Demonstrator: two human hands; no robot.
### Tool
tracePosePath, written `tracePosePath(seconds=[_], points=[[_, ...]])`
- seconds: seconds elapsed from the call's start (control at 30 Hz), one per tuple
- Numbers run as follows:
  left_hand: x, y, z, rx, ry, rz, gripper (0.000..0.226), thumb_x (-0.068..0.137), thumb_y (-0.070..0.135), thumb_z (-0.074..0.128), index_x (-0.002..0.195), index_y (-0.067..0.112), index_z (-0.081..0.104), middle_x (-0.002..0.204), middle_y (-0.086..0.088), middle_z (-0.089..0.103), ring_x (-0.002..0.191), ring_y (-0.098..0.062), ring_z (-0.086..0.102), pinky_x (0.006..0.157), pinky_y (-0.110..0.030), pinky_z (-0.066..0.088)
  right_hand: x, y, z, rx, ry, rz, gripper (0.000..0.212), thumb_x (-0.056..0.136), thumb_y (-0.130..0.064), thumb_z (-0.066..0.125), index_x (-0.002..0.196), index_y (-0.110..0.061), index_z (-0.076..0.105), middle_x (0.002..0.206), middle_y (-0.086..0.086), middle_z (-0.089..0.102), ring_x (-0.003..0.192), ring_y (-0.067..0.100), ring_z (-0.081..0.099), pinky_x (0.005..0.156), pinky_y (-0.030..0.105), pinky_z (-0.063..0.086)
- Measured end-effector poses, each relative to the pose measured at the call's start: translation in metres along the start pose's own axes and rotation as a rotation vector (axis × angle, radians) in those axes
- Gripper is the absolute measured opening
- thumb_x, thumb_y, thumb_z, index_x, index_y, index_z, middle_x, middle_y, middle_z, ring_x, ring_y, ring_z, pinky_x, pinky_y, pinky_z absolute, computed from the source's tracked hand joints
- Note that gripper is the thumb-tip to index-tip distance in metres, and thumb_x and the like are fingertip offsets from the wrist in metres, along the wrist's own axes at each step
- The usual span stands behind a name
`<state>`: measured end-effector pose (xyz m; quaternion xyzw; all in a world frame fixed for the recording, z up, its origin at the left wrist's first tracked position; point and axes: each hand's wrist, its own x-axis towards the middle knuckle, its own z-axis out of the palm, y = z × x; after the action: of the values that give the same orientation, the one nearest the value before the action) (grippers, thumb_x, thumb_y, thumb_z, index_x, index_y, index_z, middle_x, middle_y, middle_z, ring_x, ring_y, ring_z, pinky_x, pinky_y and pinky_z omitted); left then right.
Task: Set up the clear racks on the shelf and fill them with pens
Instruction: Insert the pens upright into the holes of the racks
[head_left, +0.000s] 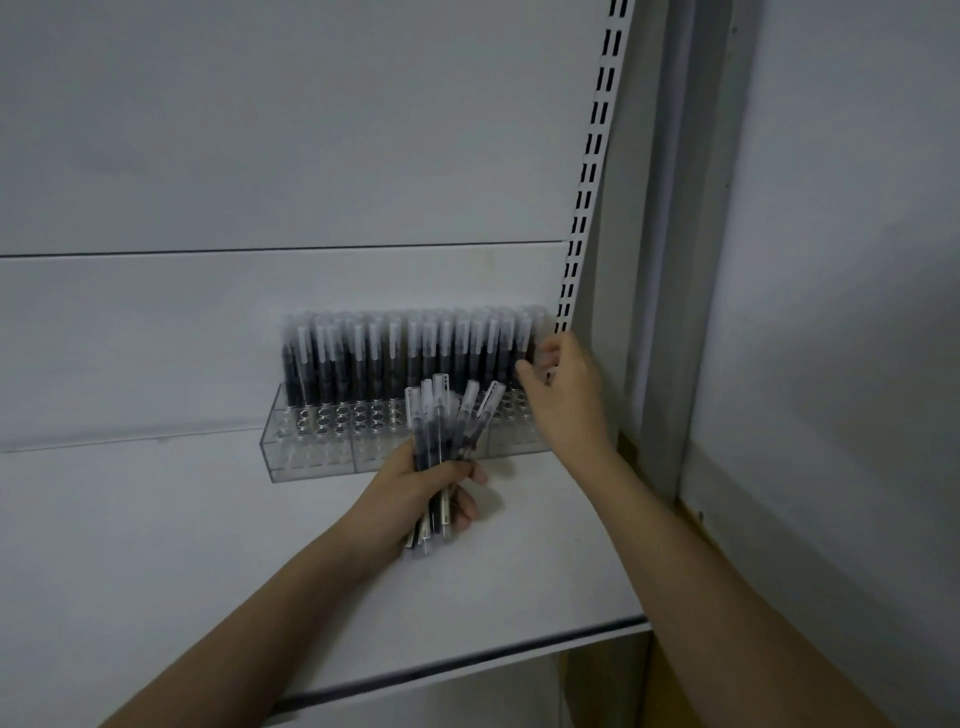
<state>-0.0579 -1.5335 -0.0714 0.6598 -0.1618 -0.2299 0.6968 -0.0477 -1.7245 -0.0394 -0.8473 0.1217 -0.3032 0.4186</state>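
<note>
Left hand (415, 488) gripping pens (447, 421), right hand (563, 387) at rack (311, 447)

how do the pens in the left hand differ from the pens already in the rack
The pens in the left hand are a loose bundle, fanned out and tilted; the pens in the rack stand upright in even rows. The bundle is only a handful, gripped by the left hand in front of the clear rack; the racked pens are many and fill its back rows. Both have dark barrels and pale caps.

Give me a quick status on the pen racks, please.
Left hand grips pen bundle. Right hand at the rack's right end, grip unclear. Back rows filled, front holes open. Nothing blocking.
</note>
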Motion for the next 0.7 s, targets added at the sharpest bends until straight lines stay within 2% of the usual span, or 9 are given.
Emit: tracePosePath(seconds=[0.07, 0.17, 0.23, 0.33, 0.43, 0.53, 0.6, 0.7], points=[[0.000, 0.001, 0.000, -0.049, 0.016, 0.015, 0.008, 0.096, 0.001, 0.052, 0.099, -0.003, 0.059, 0.076, -0.014, 0.070, 0.055, -0.026, 0.062, 0.050, -0.031, 0.049, -0.022, -0.004, -0.001, 0.170, -0.026, 0.041, 0.018, 0.098, -0.031, 0.058, 0.108, -0.016, 0.057, 0.098, -0.005, 0.059, 0.087, 0.008, 0.057, 0.074, 0.021, 0.044], [-0.002, 0.004, 0.002, -0.119, 0.029, 0.038, 0.009, 0.096, -0.001, 0.051, 0.100, -0.002, 0.059, 0.082, -0.017, 0.069, 0.054, -0.027, 0.063, 0.050, -0.032, 0.050, -0.047, -0.006, 0.003, 0.313, -0.247, 0.116, 0.017, 0.096, -0.039, 0.060, 0.104, -0.024, 0.064, 0.095, -0.008, 0.065, 0.088, 0.009, 0.062, 0.079, 0.027, 0.052], [-0.003, 0.004, 0.003, -0.130, 0.019, 0.051, 0.012, 0.096, -0.003, 0.050, 0.103, -0.002, 0.059, 0.083, -0.016, 0.069, 0.054, -0.026, 0.064, 0.049, -0.031, 0.053, -0.054, -0.008, 0.004, 0.364, -0.312, 0.116, 0.008, 0.094, -0.030, 0.066, 0.096, -0.023, 0.069, 0.088, -0.008, 0.067, 0.083, 0.009, 0.063, 0.076, 0.028, 0.052], [-0.004, 0.003, 0.005, -0.116, 0.000, 0.063, 0.014, 0.095, -0.004, 0.051, 0.108, -0.003, 0.058, 0.087, -0.016, 0.070, 0.058, -0.028, 0.065, 0.052, -0.032, 0.055, -0.052, -0.012, 0.000, 0.414, -0.319, 0.124, 0.002, 0.092, -0.022, 0.068, 0.092, -0.021, 0.070, 0.084, -0.005, 0.069, 0.076, 0.007, 0.065, 0.070, 0.024, 0.054], [-0.003, 0.001, 0.006, -0.080, 0.002, 0.075, 0.015, 0.095, -0.005, 0.053, 0.109, -0.007, 0.057, 0.092, -0.018, 0.070, 0.062, -0.029, 0.066, 0.056, -0.033, 0.057, -0.048, -0.020, -0.004, 0.453, -0.352, 0.141, 0.008, 0.088, -0.020, 0.074, 0.092, -0.017, 0.067, 0.085, -0.001, 0.071, 0.071, 0.008, 0.067, 0.065, 0.021, 0.055], [-0.003, 0.000, 0.007, -0.108, -0.014, 0.066, 0.019, 0.095, -0.004, 0.054, 0.114, -0.007, 0.057, 0.094, -0.019, 0.070, 0.067, -0.032, 0.067, 0.061, -0.034, 0.059, -0.044, -0.022, -0.008, 0.426, -0.309, 0.127, 0.006, 0.088, -0.015, 0.074, 0.089, -0.015, 0.067, 0.078, -0.002, 0.072, 0.068, 0.009, 0.068, 0.064, 0.023, 0.055], [-0.002, -0.001, 0.006, -0.142, -0.008, 0.055, 0.019, 0.096, -0.003, 0.054, 0.115, -0.004, 0.057, 0.096, -0.018, 0.071, 0.070, -0.032, 0.069, 0.064, -0.034, 0.060, -0.037, -0.022, -0.016, 0.454, -0.220, 0.128, 0.003, 0.091, -0.015, 0.070, 0.091, -0.017, 0.069, 0.079, -0.003, 0.073, 0.070, 0.009, 0.069, 0.067, 0.024, 0.055], [-0.001, 0.000, 0.002, -0.131, 0.024, 0.054, 0.015, 0.097, -0.001, 0.054, 0.110, -0.007, 0.056, 0.099, -0.014, 0.073, 0.070, -0.030, 0.071, 0.062, -0.032, 0.059, -0.019, -0.022, -0.034, 0.391, -0.010, 0.105, 0.011, 0.095, -0.017, 0.064, 0.105, -0.020, 0.067, 0.087, -0.009, 0.071, 0.073, -0.004, 0.067, 0.067, 0.013, 0.052]])
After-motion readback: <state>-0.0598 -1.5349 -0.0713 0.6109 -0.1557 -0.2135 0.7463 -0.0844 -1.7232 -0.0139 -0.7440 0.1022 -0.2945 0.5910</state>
